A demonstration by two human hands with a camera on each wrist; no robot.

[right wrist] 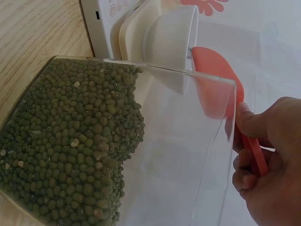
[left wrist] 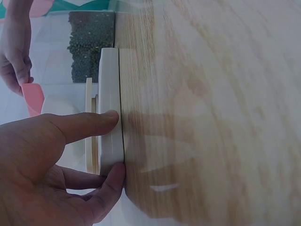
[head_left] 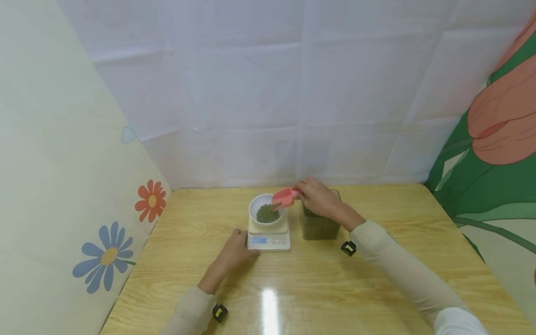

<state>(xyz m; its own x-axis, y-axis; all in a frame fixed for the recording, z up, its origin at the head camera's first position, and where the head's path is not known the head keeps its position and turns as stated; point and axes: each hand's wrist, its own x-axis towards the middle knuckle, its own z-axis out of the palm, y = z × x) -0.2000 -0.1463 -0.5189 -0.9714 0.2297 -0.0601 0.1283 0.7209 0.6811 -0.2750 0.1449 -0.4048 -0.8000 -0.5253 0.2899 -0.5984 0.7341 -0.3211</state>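
Note:
My right hand [head_left: 318,197] grips the handle of a small pink scoop [head_left: 284,198], whose tip is tilted down over the white bowl [head_left: 253,213]. Green mung beans [head_left: 267,214] lie in that bowl, which sits on a white kitchen scale [head_left: 281,244] with a lit display. At the scale's front left corner, my left hand [head_left: 234,251] holds the body, thumb [left wrist: 96,126] along the front side and a fingertip low at the corner. Beneath my right forearm stands a clear, square-sided container [right wrist: 188,75], partly filled with mung beans [right wrist: 70,141].
The wooden table [head_left: 201,209] ends at a white cloth backdrop [head_left: 234,93] behind the scale. Flower-patterned panels flank it, with a blue flower [head_left: 104,258] on the left and a large pink tulip [head_left: 506,111] on the right. A black band piece [head_left: 348,248] hangs near each sleeve.

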